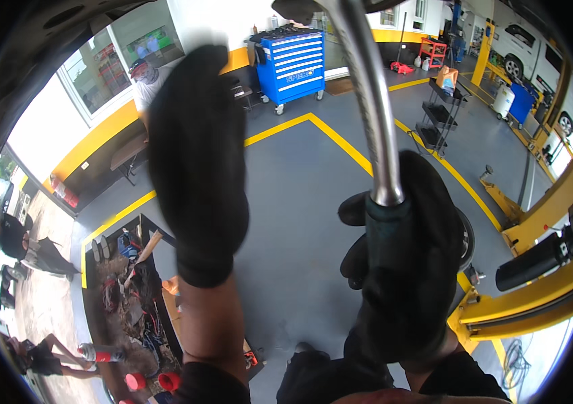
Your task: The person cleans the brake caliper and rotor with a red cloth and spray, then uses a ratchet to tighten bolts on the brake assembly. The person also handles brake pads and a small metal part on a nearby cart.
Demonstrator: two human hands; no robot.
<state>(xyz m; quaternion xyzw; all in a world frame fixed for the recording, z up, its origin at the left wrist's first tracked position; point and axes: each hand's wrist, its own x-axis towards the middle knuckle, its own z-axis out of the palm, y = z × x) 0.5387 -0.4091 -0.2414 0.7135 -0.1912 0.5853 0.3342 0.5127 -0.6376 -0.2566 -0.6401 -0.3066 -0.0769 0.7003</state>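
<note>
My right hand [411,276], in a black glove, is closed round the dark handle of a ratchet wrench [379,128]. Its bright metal shaft points upward, and its far end meets dark parts at the picture's top edge, where the head is not clearly seen. My left hand [199,148], also gloved in black, is raised to the left of the tool, apart from it. Motion blurs it, but the fingers look stretched upward, and nothing shows in the hand.
A dark workbench [95,296] at lower left bears cluttered tools, red caps and a spray can [101,353]. Yellow lift arms [535,320] stand at right. Farther off are a blue tool cabinet [293,67], a black cart [440,114] and people, one near the window [155,50].
</note>
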